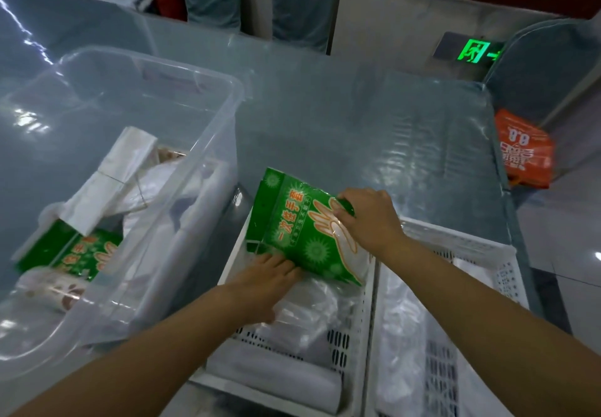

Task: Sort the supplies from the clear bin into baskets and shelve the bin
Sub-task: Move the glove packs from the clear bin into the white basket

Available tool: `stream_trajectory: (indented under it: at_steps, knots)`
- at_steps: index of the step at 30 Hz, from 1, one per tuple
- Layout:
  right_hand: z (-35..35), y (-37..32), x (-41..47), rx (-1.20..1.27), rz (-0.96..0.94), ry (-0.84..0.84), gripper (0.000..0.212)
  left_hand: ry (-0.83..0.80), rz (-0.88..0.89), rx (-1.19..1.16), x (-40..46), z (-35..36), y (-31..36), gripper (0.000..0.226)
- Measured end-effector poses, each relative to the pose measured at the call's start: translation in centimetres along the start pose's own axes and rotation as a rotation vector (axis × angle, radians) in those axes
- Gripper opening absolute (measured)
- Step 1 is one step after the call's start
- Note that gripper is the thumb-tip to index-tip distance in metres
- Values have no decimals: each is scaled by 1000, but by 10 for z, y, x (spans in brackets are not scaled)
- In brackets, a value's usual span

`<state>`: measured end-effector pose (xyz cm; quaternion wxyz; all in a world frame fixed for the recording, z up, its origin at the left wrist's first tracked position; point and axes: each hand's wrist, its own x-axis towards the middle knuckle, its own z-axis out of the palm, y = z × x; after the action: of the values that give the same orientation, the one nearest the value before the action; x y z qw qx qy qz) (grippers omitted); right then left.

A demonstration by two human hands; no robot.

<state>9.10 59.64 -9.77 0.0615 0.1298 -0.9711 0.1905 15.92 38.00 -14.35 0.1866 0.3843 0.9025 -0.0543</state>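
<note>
A green glove packet [294, 226] stands tilted over the far end of the left white basket [361, 328]. My right hand [367, 218] pinches its upper right corner. My left hand [266, 281] grips its lower left edge, down inside the basket on clear plastic bags. The clear bin [208, 169] stands to the left. It holds white tissue packs [110, 176], another green glove packet [74, 254] and a patterned roll [55, 289]. A second white basket [481, 254] at the right holds clear bags.
The table [357, 117] has a shiny blue-grey cover and ends at the right near an orange bag [523, 150] on a chair. Covered chairs stand behind the table. A green exit sign [473, 52] glows low on the far wall.
</note>
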Motion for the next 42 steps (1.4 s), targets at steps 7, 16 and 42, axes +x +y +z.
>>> stream_trajectory:
  at_steps: [7, 16, 42]
  knots:
    - [1, 3, -8, -10, 40, -99, 30, 88, -12, -121, -1, 13, 2, 53]
    - [23, -2, -21, -184, 31, -260, 23, 256, 5, -192, -27, 12, 9, 36]
    - [7, 22, -13, -91, 233, -67, 16, 267, -330, -402, -2, -16, 16, 8]
